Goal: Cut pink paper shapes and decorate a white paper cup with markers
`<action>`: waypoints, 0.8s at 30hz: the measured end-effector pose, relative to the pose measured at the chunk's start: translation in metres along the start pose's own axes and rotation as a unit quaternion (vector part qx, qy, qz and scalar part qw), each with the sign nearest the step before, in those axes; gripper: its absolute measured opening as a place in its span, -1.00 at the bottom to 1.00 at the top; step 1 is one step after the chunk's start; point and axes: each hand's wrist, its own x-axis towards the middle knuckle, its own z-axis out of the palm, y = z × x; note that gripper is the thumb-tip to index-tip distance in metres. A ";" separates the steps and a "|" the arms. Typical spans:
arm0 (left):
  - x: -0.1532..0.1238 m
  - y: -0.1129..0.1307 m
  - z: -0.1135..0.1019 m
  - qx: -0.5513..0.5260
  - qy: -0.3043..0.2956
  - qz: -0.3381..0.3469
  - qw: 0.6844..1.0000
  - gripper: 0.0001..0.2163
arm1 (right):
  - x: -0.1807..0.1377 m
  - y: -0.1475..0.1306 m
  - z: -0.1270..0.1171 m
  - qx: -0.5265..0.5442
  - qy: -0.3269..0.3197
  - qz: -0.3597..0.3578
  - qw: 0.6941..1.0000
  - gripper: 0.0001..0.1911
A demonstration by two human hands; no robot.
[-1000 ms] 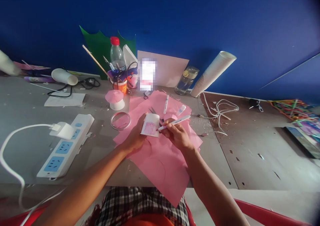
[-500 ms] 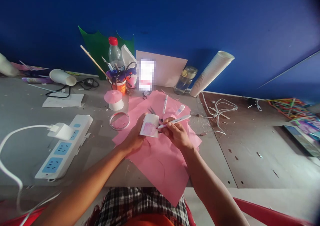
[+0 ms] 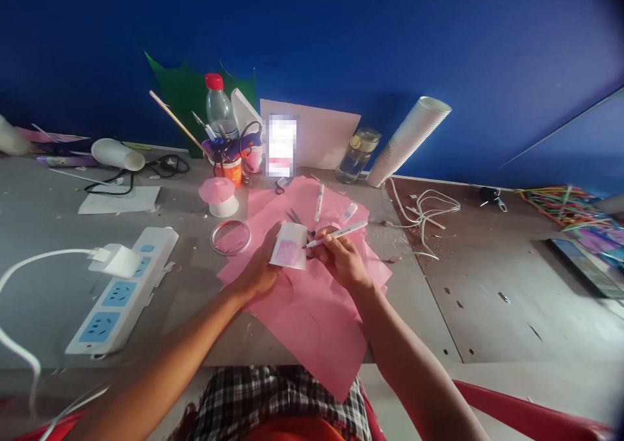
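My left hand [image 3: 258, 269] grips a white paper cup [image 3: 291, 244] partly coloured pink on its side. My right hand [image 3: 341, 259] pinches a white marker pen [image 3: 338, 233] with its tip against the cup's side. Both hands hover over pink paper sheets [image 3: 307, 317] spread on the grey table [image 3: 487, 311]. A second white marker [image 3: 319, 202], a small white cap or tube [image 3: 348, 213] and scissors [image 3: 294, 216] lie on the pink paper just beyond my hands.
A white power strip [image 3: 117, 291] with a plugged charger lies at left. A tape ring [image 3: 230, 236], pink-topped cup [image 3: 219, 195], pen holder [image 3: 229, 158], water bottle [image 3: 218, 108], jar [image 3: 358, 155], cup stack [image 3: 408, 139], white cables [image 3: 429, 210] and coloured sticks [image 3: 560, 204] stand around.
My hands keep the cup and marker, the pen tip shifting slightly on the cup. The camera has tilted a little, moving the scene left and up.
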 end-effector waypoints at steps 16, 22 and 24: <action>0.001 0.001 -0.001 0.015 -0.006 0.050 0.999 -0.59 | 0.000 0.000 0.002 0.005 0.006 -0.001 1.000 -0.70; 0.002 0.001 -0.001 0.027 -0.003 0.055 0.998 -0.57 | -0.001 -0.001 0.004 -0.013 0.009 -0.003 1.000 -0.67; 0.002 0.002 -0.001 0.021 -0.004 0.060 0.998 -0.59 | -0.001 0.000 0.004 -0.015 0.005 -0.006 1.000 -0.68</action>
